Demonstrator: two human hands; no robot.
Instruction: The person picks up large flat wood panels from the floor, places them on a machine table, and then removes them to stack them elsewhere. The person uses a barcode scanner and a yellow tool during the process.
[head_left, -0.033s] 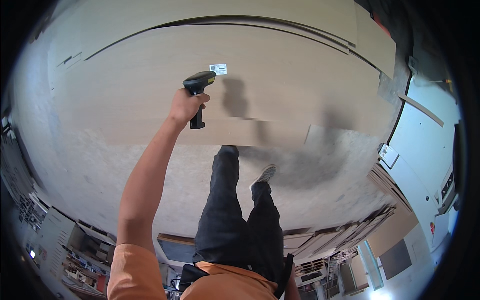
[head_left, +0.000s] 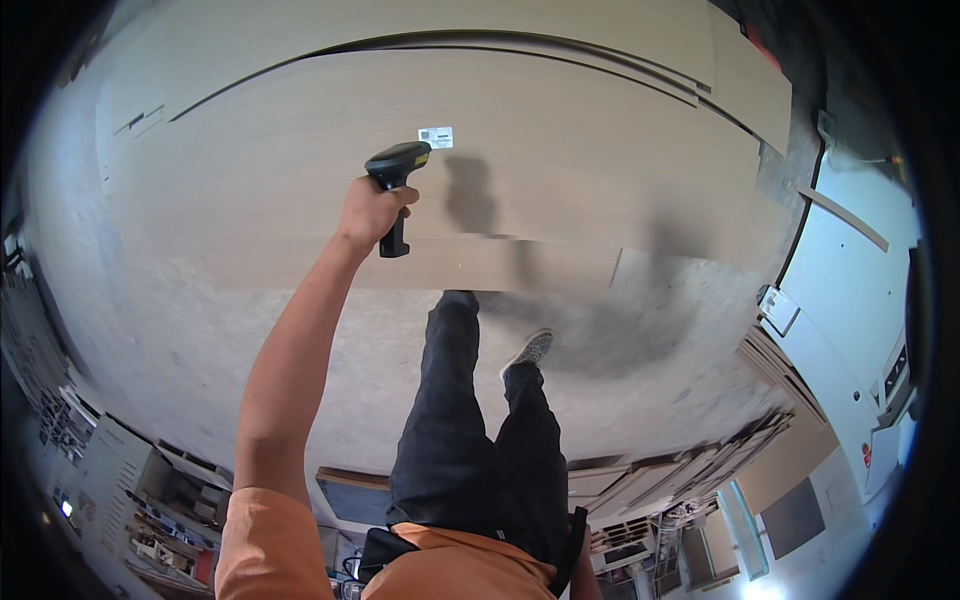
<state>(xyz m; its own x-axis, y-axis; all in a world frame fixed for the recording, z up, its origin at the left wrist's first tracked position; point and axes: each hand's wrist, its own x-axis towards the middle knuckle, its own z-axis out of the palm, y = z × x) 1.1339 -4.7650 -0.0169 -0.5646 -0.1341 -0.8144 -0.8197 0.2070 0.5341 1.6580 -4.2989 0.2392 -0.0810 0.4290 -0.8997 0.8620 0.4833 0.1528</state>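
Observation:
My left hand (head_left: 370, 212) is wrapped around the grip of a black handheld barcode scanner (head_left: 398, 160). The scanner's head points right, its front end just below a small white printed label (head_left: 436, 138). That label lies on a large pale wood-coloured board (head_left: 600, 160), where the scanner's dark shadow also falls. No contact between scanner and label can be made out. Of my right arm, only a sliver of skin shows at the bottom edge beside my hip; the right hand is out of view.
More long boards (head_left: 560, 22) lie beyond the labelled one, with dark gaps between. My legs stand on the grey concrete floor (head_left: 360, 400) by the near edge. Several panels (head_left: 690, 450) are stacked behind me at the right, near a white surface (head_left: 850, 250). Shelving (head_left: 165, 540) stands lower left.

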